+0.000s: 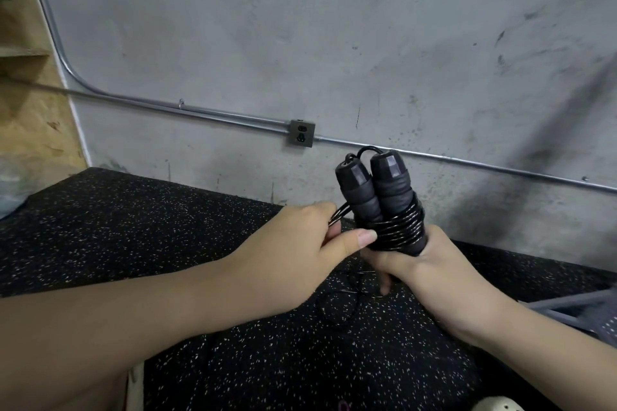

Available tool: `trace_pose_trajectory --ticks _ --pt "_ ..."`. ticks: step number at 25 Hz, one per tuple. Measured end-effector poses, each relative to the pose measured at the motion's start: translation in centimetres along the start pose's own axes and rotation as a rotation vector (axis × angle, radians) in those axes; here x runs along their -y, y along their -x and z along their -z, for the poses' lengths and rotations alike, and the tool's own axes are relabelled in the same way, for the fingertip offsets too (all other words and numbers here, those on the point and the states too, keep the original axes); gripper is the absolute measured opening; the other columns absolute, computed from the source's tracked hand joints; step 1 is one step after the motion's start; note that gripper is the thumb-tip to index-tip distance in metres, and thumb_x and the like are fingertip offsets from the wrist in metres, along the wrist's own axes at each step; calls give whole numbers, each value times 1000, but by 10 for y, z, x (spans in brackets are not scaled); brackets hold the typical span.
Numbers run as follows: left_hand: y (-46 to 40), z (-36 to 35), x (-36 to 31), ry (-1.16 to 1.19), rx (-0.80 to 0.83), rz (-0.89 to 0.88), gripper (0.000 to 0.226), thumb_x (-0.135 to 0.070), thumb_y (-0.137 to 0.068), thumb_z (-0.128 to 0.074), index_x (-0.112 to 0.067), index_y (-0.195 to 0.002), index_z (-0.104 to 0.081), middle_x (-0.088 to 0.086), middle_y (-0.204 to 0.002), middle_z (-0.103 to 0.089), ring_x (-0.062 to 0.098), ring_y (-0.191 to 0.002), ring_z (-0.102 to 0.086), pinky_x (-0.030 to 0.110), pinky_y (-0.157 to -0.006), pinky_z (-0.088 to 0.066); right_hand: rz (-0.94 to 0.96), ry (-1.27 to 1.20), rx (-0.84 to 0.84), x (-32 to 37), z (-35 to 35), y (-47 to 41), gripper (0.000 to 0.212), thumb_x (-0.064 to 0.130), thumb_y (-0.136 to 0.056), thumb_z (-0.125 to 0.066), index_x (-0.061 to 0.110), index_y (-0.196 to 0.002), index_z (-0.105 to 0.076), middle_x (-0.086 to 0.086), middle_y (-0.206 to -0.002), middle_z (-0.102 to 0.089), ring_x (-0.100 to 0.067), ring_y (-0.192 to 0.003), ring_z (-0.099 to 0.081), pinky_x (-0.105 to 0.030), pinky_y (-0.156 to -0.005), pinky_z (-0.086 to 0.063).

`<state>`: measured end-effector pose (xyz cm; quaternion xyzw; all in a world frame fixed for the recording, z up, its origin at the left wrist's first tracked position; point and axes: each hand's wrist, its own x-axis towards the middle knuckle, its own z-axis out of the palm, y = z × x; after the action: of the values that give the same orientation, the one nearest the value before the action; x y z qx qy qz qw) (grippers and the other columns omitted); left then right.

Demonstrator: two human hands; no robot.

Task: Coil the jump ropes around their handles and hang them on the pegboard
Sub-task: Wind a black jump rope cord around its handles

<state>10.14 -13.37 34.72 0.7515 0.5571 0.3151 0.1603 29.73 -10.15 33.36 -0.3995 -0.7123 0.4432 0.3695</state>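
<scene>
Two black handles (374, 190) stand upright side by side, right of centre, close in front of the grey concrete wall (300, 43), and the black rope (399, 227) is already wound in several tight turns around their lower halves. The right hand (430, 264) is clamped around the bottom of the pair from below, fingers curled under the bundle, one fingertip poking down on the near side. The left hand (300, 243) comes in from the left and pinches a short run of the rope just beside the coil, thumb (360, 238) laid flat against the lowest turns. So both hands are together, touching the same bundle. At the top a small loop of rope arches between the two handle caps. Below the hands, loose black rope lies in slack curls on the speckled black rubber floor mat (167, 227), hard to trace against the pattern. Along the wall runs a metal conduit (200, 110) into a small outlet box (302, 133), left of the handles. Far left, a plywood panel (30, 103) leans into view. A pale board sits in the top right corner
</scene>
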Motion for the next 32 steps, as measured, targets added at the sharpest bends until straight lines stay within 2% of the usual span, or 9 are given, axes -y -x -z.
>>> trace_pose_trajectory --ticks 5,9,13,16,19,21,23,27,32 --pt "-2 -4 -11 48 -6 26 33 -47 -102 -52 -23 -79 -49 -18 -52 -51 1 -48 -47 19 -48 -33 -13 -9 -114 4 -9 -3 29 18 -70 -67 -9 -75 -57 -15 -57 -51 -24 -54 -44 -41 -55 -37" --pt "-2 -1 -22 113 10 34 45 -67 -88 -60 -23 -79 -54 -18 -49 -50 2 -44 -45 17 -45 -31 39 52 -110 6 -14 -5 7 6 -87 -66 2 -81 -68 -22 -71 -66 -14 -62 -52 -33 -58 -44" --pt "-7 0 -18 94 -50 24 60 -81 -77 -60 -21 -77 -61 -10 -51 -48 4 -46 -43 20 -47 -35 101 189 -93 10 -19 -4 38 -1 -89 -62 28 -65 -59 12 -50 -56 1 -44 -43 -11 -44 -34" --pt "-14 8 -6 206 -17 -6 65 -85 -76 -58 -22 -84 -70 -2 -59 -57 3 -52 -47 36 -55 -47 93 75 163 18 -11 -3 8 15 -90 -74 16 -84 -68 12 -68 -66 0 -64 -58 -14 -65 -45" --pt "-9 15 -9 376 62 -94 49 -65 -85 -61 -17 -80 -68 -4 -56 -62 3 -48 -53 17 -51 -40 -74 -299 426 13 -1 0 42 32 -77 -84 7 -107 -68 -16 -94 -68 -27 -81 -66 -38 -78 -53" --pt "-8 12 -8 424 67 -105 51 -61 -89 -64 -11 -86 -68 7 -66 -69 14 -55 -63 33 -58 -51 -130 -451 484 11 0 0 52 35 -71 -89 5 -108 -66 -16 -86 -64 -25 -66 -61 -38 -67 -51" --pt "-9 11 -5 363 41 -86 61 -72 -88 -59 -11 -87 -67 7 -73 -70 22 -65 -66 43 -67 -54 -133 -380 425 11 0 -2 42 30 -68 -88 5 -93 -66 -10 -70 -58 -21 -55 -53 -35 -58 -47" --pt "-5 15 -9 136 31 2 71 -85 -77 -42 -14 -67 -47 -8 -55 -40 10 -50 -37 31 -53 -33 -76 -139 201 18 -1 -5 22 19 -69 -78 6 -85 -70 -9 -60 -58 -19 -49 -52 -31 -55 -48" --pt "1 16 -24 100 3 37 60 -78 -83 -48 -21 -65 -48 -10 -52 -42 7 -48 -37 24 -49 -33 -50 44 46 22 -6 -7 7 18 -64 -73 25 -65 -71 -2 -57 -59 -13 -52 -53 -24 -52 -46"
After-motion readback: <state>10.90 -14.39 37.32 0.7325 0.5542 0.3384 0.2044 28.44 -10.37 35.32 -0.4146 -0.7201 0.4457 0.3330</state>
